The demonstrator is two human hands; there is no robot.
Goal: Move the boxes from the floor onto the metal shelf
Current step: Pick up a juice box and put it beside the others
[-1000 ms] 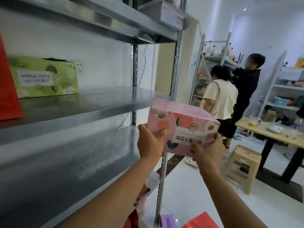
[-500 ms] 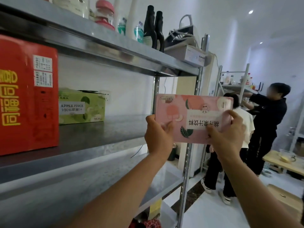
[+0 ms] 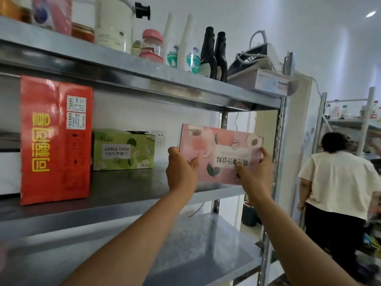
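Both my hands hold a pink peach-printed box (image 3: 221,145), its label upside down. My left hand (image 3: 181,170) grips its lower left corner and my right hand (image 3: 255,172) its lower right. The box is at the right end of the metal shelf's middle level (image 3: 127,195), its bottom edge at the shelf surface; whether it rests there I cannot tell. On the same level stand a tall red box (image 3: 55,139) at the left and a green apple juice box (image 3: 123,149) at the back.
The top level (image 3: 144,79) carries bottles, jars, a white box and an iron. The level below is bare metal (image 3: 185,244). A shelf upright (image 3: 278,162) is just right of the pink box. A person in a cream shirt (image 3: 338,182) stands at the right by another rack.
Both hands have lifted the pink box up and in toward the middle level. The view has tilted upward, so the top level's bottles now show.
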